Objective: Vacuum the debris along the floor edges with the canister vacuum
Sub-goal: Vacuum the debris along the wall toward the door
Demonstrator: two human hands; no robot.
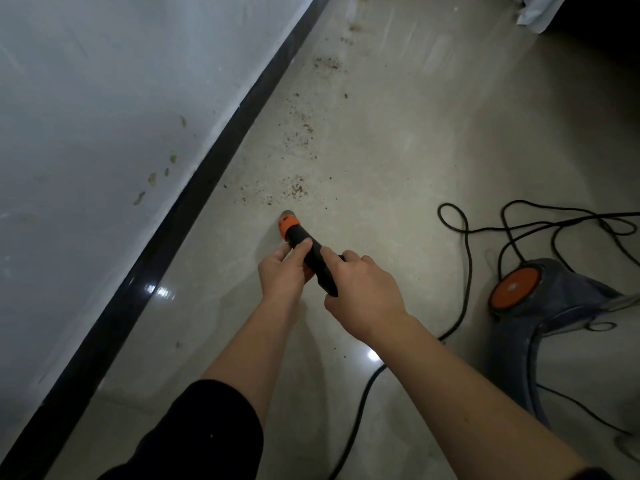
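Both hands hold the black vacuum nozzle handle, whose orange collar points down at the pale tiled floor. My left hand grips the handle from the left side, thumb on top. From the right, my right hand grips its rear end. Brown crumbly debris lies just beyond the nozzle tip. More debris trails away along the black skirting board. The grey canister vacuum with an orange disc sits at the right.
A white wall with brown stains rises left of the skirting. A black power cord loops over the floor at the right, and the black hose runs back under my right arm. Dark furniture and white cloth stand top right.
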